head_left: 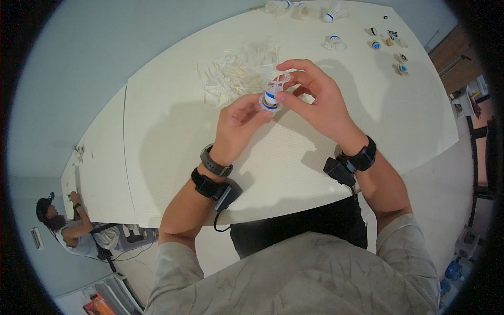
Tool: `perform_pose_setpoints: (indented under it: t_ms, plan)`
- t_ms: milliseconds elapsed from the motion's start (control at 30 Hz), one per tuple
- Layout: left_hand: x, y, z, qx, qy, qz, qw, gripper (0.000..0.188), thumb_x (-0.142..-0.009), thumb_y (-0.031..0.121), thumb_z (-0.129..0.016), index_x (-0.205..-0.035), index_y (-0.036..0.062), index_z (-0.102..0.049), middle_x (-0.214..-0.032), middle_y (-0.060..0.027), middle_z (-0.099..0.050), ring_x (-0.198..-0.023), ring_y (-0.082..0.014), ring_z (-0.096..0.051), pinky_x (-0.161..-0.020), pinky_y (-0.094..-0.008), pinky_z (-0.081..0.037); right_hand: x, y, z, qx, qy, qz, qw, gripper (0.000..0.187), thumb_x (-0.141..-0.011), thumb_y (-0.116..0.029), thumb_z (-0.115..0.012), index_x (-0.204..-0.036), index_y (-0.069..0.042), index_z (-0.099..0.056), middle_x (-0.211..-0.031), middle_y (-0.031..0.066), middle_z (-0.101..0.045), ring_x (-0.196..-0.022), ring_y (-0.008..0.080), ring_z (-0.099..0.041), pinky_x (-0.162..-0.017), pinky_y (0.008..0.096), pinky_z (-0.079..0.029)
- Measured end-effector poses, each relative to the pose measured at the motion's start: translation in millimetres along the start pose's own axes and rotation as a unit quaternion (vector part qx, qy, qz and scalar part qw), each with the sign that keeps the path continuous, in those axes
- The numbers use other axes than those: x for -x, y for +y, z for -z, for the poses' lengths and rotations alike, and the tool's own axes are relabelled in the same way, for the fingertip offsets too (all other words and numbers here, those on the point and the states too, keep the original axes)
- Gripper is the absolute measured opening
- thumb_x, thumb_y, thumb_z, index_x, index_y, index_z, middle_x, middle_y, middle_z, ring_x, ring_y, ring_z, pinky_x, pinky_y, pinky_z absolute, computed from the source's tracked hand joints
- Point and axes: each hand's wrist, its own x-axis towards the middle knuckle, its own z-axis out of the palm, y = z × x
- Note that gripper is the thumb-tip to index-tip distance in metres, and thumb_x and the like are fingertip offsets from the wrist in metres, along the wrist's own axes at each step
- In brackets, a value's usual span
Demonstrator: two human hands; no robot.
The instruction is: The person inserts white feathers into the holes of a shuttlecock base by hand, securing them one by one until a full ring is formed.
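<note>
Above the table, in front of me, both my hands are closed on a stripped shuttlecock (271, 97) with a white base, a blue band and a clear plastic skirt. My left hand (233, 126) grips its lower end, where a clear ring shows around the base. With thumb and fingers, my right hand (325, 105) holds the upper part, by the blue band and the clear skirt. Fingers hide some of it, and I cannot tell whether it is one piece or two. Just beyond my left hand lies a loose pile of white feather quills (231, 76).
Whole shuttlecocks (329, 17) lie along the table's far edge. Nearer stands another clear skirt with a blue band (334, 42). Several small base pieces (402, 68) are scattered at the far right of the white table (178, 184). Another person (73, 226) sits at the left.
</note>
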Motion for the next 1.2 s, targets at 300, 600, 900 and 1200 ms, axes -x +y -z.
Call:
perform_pose_setpoints:
  t_ms: [300, 600, 900, 1200]
  plan:
    - [-3.3, 1.9, -0.4, 0.011, 0.008, 0.021, 1.000, 0.030, -0.107, 0.020, -0.048, -0.122, -0.0020, -0.062, -0.103, -0.0059, -0.068, -0.086, -0.0125, -0.060, -0.082, -0.0290, -0.050, -3.1, 9.9, -1.0, -0.032, 0.045, -0.009, 0.998, 0.036, -0.090, -0.012, -0.073, -0.123, -0.008, -0.059, -0.090, 0.0016, -0.071, -0.087, 0.0091, -0.065, -0.073, 0.0230, -0.048]
    - [-3.4, 2.2, -5.3, 0.111, 0.040, 0.047, 0.992, 0.026, -0.107, 0.014, -0.048, -0.126, -0.0017, -0.056, -0.112, -0.0074, -0.063, -0.095, -0.0156, -0.058, -0.090, -0.0319, -0.049, -1.3, 11.1, -1.3, -0.064, 0.046, -0.045, 0.996, 0.033, -0.091, -0.008, -0.070, -0.121, -0.005, -0.058, -0.098, 0.0024, -0.071, -0.092, 0.0095, -0.066, -0.076, 0.0226, -0.050]
    - [-6.6, -7.6, 1.0, 0.129, 0.140, -0.084, 0.978, 0.026, -0.102, 0.004, -0.053, -0.128, 0.0002, -0.053, -0.116, -0.0080, -0.063, -0.101, -0.0158, -0.060, -0.091, -0.0342, -0.050, -2.1, -0.5, 3.7, 0.106, -0.039, -0.108, 0.988, 0.045, -0.088, -0.007, -0.071, -0.128, -0.003, -0.050, -0.100, 0.0150, -0.071, -0.084, 0.0232, -0.072, -0.074, 0.0326, -0.057]
    - [-3.3, -4.7, 3.5, 0.031, 0.125, -0.128, 0.983, 0.027, -0.093, -0.008, -0.062, -0.118, 0.0028, -0.057, -0.122, -0.0079, -0.060, -0.111, -0.0150, -0.058, -0.096, -0.0308, -0.048, 3.1, 4.1, -8.3, 0.055, -0.107, -0.046, 0.992, 0.055, -0.086, -0.004, -0.071, -0.135, -0.005, -0.046, -0.096, 0.0166, -0.071, -0.084, 0.0249, -0.072, -0.074, 0.0341, -0.058]
